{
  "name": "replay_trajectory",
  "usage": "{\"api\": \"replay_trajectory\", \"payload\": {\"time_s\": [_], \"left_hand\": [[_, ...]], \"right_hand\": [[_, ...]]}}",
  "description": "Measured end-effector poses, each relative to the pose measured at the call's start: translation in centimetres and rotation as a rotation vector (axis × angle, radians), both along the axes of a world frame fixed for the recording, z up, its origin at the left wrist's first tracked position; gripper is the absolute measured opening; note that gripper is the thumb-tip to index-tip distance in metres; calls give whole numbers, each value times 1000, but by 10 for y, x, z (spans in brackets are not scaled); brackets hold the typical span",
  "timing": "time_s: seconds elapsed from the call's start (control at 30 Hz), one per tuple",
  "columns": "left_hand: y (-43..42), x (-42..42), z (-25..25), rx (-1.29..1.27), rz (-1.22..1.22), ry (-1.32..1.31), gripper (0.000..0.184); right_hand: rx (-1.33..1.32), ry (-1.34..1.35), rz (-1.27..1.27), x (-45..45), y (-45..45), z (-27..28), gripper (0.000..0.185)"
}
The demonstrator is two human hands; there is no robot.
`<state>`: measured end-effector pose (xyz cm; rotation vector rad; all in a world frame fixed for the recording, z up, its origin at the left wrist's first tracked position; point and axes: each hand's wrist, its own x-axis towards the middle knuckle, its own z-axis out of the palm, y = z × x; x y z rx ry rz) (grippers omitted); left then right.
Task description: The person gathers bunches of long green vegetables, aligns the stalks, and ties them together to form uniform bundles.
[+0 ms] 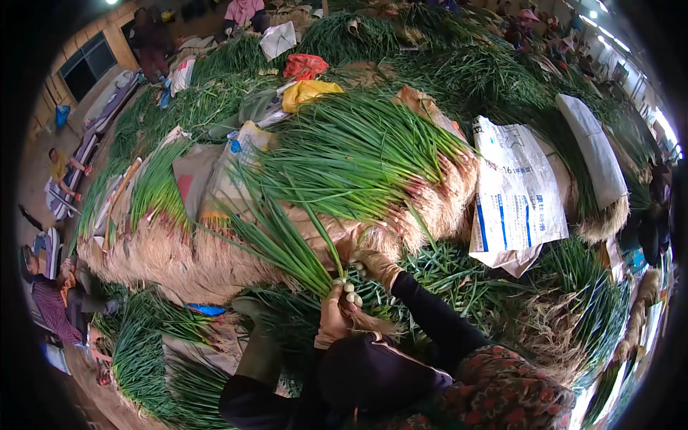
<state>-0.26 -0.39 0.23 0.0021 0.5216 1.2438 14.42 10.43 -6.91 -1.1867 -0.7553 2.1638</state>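
Observation:
My left hand (332, 315), in a pale glove, is closed round a bunch of green onions (287, 251). Their leaves fan out to the upper left, and their stringy roots (373, 322) stick out on the lower right of the hand. My right hand (377, 267), also gloved, is just above and to the right, close to the root side of a big heap of green onions (358, 158). Its fingers are curled; what lies between them is too small to make out. The heap's reddish bases and tan roots face me.
A printed white sack (517, 190) lies right of the heap. Yellow (308, 95) and red bags (305, 67) sit behind it. Loose green leaves (459, 287) cover the ground below. Another person (57, 304) sits at the left; more people are at the back.

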Motion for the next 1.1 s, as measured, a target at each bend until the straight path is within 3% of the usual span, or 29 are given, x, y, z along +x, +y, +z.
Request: {"api": "replay_trajectory", "payload": {"time_s": [0.1, 0.13, 0.2, 0.23, 0.3, 0.33, 0.43, 0.53, 0.57, 0.67, 0.73, 0.77, 0.8, 0.87, 0.93, 1.0, 1.03, 1.1], "left_hand": [[-5, 1, -7, -14, -75, -249, 14], [-4, 2, -9, -26, -48, -175, 14], [-7, -1, -11, -73, -3, -13, 15], [-7, 2, -3, -59, 5, 93, 15], [-6, 2, -6, -93, 19, 312, 17], [-5, -2, -16, -136, -2, 421, 18], [-3, 7, -11, -226, 41, 826, 15], [-1, 19, 4, -172, 249, 804, 12], [-2, 16, 4, -171, 225, 800, 12], [-7, 11, 24, -115, 260, 661, 16], [-2, -3, 14, -99, 173, 501, 15], [-2, -5, 17, -95, 130, 356, 12], [3, -4, 20, -79, 85, 210, 10], [11, 2, 13, -88, 81, -4, 9], [11, 0, -5, -62, -16, -92, 9], [7, 6, 13, -151, -43, -21, 10], [6, 5, 8, -105, -57, -2, 12], [8, -1, -21, 44, -65, 47, 19]], "right_hand": [[-2, 87, -3, -23, -20, 82, 25], [-17, 193, 27, -28, -8, 55, 23], [14, 111, -118, -43, -16, 58, 24], [244, -46, 15, -35, -17, 57, 23], [611, -153, -23, -33, -22, 30, 24], [218, -179, 21, -30, -24, 31, 24], [1170, -883, 442, -16, -18, -39, 30], [866, -1038, 438, -23, -20, 23, 32], [925, -1161, 478, -25, -19, 33, 34], [914, -1341, 579, 10, 18, 13, 36], [827, -1214, 676, 26, 12, 38, 35], [1023, -1256, 864, 32, 3, 35, 35], [1050, -1167, 1055, 38, 1, 35, 35], [1201, -1087, 873, 48, 15, 55, 35], [1064, -1474, 464, 58, 51, 73, 32], [1290, -1639, 241, 89, 85, 33, 29], [1349, -1992, 210, 88, 93, -6, 28], [1455, -1739, 310, 81, 76, 15, 25]]}}
